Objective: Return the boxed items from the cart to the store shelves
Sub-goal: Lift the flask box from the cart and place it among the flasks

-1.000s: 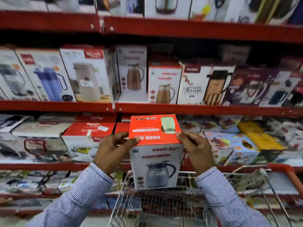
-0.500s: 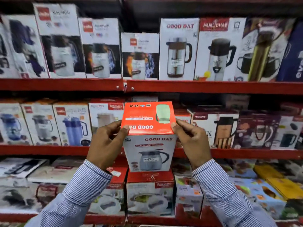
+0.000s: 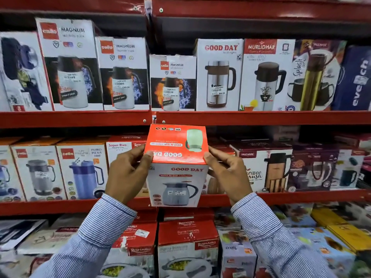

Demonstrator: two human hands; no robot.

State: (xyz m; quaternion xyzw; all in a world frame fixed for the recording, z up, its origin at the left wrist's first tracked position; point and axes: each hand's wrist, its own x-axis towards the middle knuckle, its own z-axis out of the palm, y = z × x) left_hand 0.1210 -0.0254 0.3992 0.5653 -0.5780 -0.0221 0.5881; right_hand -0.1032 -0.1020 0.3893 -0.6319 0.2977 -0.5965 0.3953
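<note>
A Good Day flask box [image 3: 176, 169], orange on top and white in front with a grey jug pictured, is held up in front of the middle red shelf [image 3: 281, 194]. My left hand [image 3: 126, 175] grips its left side, thumb on the orange top. My right hand [image 3: 226, 175] grips its right side the same way. The box hangs just under the edge of the upper shelf [image 3: 261, 117], before a gap between a Super Riva box [image 3: 120, 149] and a Trueware box [image 3: 261, 169]. The cart is out of view.
The upper shelf holds Cello Magnum boxes [image 3: 70, 63], a tall Good Day box [image 3: 219, 75] and a Murlidhar box [image 3: 265, 75]. Cello Puro Hexa boxes [image 3: 84, 169] fill the middle shelf's left. Rishabh casserole boxes [image 3: 186, 247] stand below.
Both hands have lifted the box from above the cart up to the middle shelf level. The view has tilted upward, so the cart has left the frame.
</note>
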